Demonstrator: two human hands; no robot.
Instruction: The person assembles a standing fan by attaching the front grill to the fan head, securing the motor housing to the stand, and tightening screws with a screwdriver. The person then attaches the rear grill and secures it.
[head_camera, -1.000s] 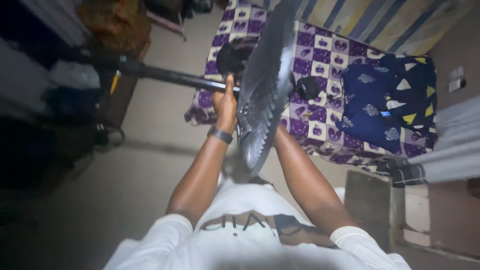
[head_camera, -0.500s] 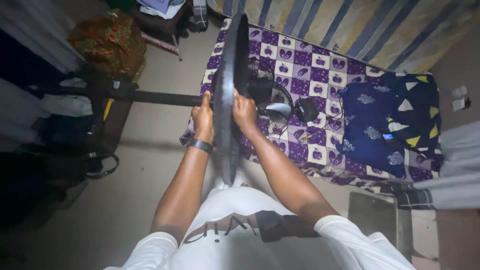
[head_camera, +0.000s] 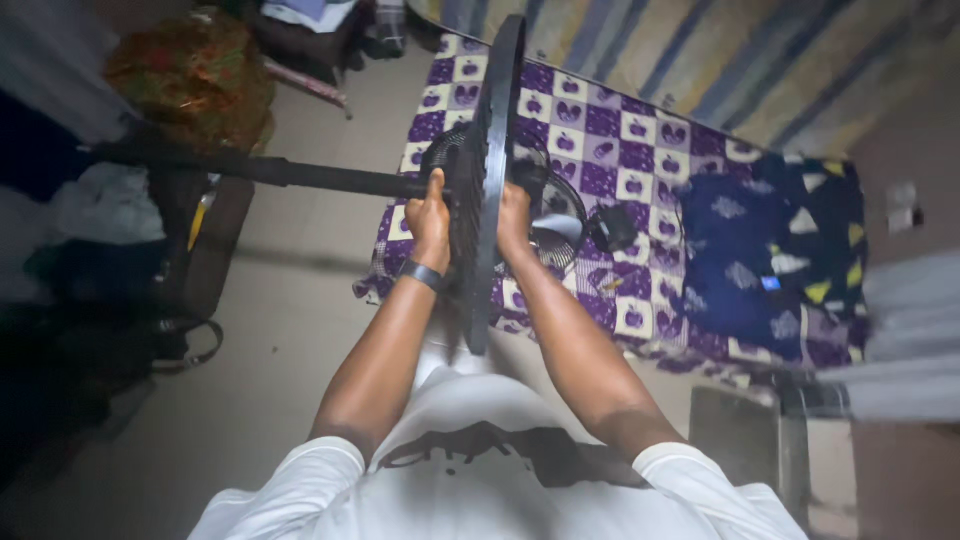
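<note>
I hold a round black fan grille (head_camera: 495, 120) edge-on in front of me, so it reads as a thin dark disc. My left hand (head_camera: 430, 215), with a dark wristband, grips its left face. My right hand (head_camera: 515, 215) grips its right face. A black fan pole (head_camera: 290, 172) runs from the grille's back off to the left. Just behind the grille a second fan head with a wire guard and pale blade (head_camera: 555, 225) lies on the purple cloth.
A purple-and-white checked cloth (head_camera: 640, 140) covers the floor ahead, with a dark blue patterned garment (head_camera: 760, 240) on it. A striped mattress (head_camera: 740, 60) lies beyond. Dark bags and a strap (head_camera: 185, 340) sit left; a grey block (head_camera: 740, 430) is at lower right.
A second ago only my left hand showed on the tilted grille. The grille has turned edge-on and both hands now clasp it, slightly further forward.
</note>
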